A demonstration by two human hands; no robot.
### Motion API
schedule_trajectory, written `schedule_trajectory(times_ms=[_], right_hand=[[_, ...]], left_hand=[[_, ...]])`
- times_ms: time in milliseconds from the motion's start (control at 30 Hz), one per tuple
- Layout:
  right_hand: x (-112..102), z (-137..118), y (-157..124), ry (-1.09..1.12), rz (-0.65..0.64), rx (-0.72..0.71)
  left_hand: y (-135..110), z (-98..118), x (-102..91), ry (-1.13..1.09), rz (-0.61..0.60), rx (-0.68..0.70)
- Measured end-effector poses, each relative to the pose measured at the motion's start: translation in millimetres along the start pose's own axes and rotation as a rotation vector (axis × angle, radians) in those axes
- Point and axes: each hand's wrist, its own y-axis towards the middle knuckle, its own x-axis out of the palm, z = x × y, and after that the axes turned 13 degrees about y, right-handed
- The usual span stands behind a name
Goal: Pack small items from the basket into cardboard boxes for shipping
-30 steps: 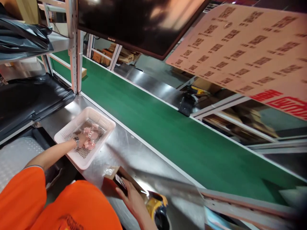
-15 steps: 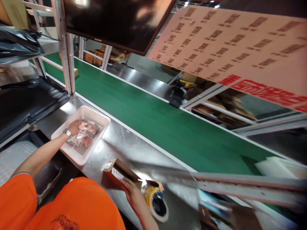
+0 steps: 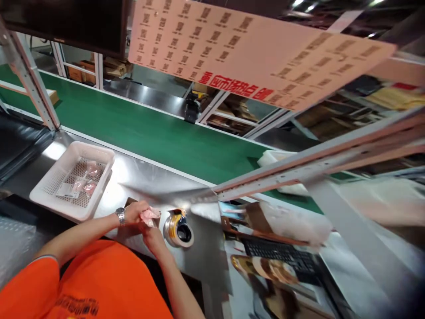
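steel counter [image 3: 206,230], pink packet [image 3: 151,217], held in the fingers [image 3: 142,205]

A green belt [image 3: 149,137] runs behind the table [image 3: 207,232]. Above it, at upper left, is a dark monitor [image 3: 69,24]; just right, a board [image 3: 259,57] bears rows of codes and red characters. Brown boxes [image 3: 78,73] sit beyond the belt. A beam [image 3: 288,170] partly hides a white tray [image 3: 272,156]. At lower right lies a black keyboard [image 3: 280,252].
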Motion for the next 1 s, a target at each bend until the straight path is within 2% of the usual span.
schedule_trajectory(times_ms=[67,167,267,400,500,600,700,867,933,1000], right_hand=[[3.9,1.4,-1.1,-0.042,-0.018,-0.030],[3.5,4.7,-1.1,-0.095,-0.039,-0.098],[0.2,9.2,0.1,-0.079,-0.016,-0.140],[-2.6,14.0,1.1,-0.045,0.005,-0.206],[-4.7,15.5,0.3,-0.009,0.004,-0.217],[-7.2,14.4,-1.5,0.060,0.012,-0.230],[-9.4,9.2,-3.3,0.187,0.087,-0.249],[-16.0,-10.5,1.7,0.283,0.235,-0.212],[-18.2,-19.2,8.7,0.258,0.197,-0.193],[-17.8,-25.3,18.3,0.214,0.097,-0.158]], left_hand=[[2.8,-6.8,-1.5,0.219,-0.191,-0.054],[0.0,-10.5,-11.5,0.467,-0.364,-0.185],[-2.1,-4.4,-15.0,0.578,-0.431,-0.303],[-0.3,4.6,-16.5,0.542,-0.470,-0.382],[-3.6,6.2,-25.1,0.385,-0.361,-0.376],[-16.1,4.4,-37.6,0.175,-0.128,-0.292],[-35.7,0.0,-47.5,0.060,0.058,-0.213],[-69.9,-22.2,-64.5,0.085,0.194,-0.281],[-80.9,-39.6,-81.7,0.148,0.239,-0.335],[-90.6,-60.5,-107.4,0.234,0.293,-0.426]])
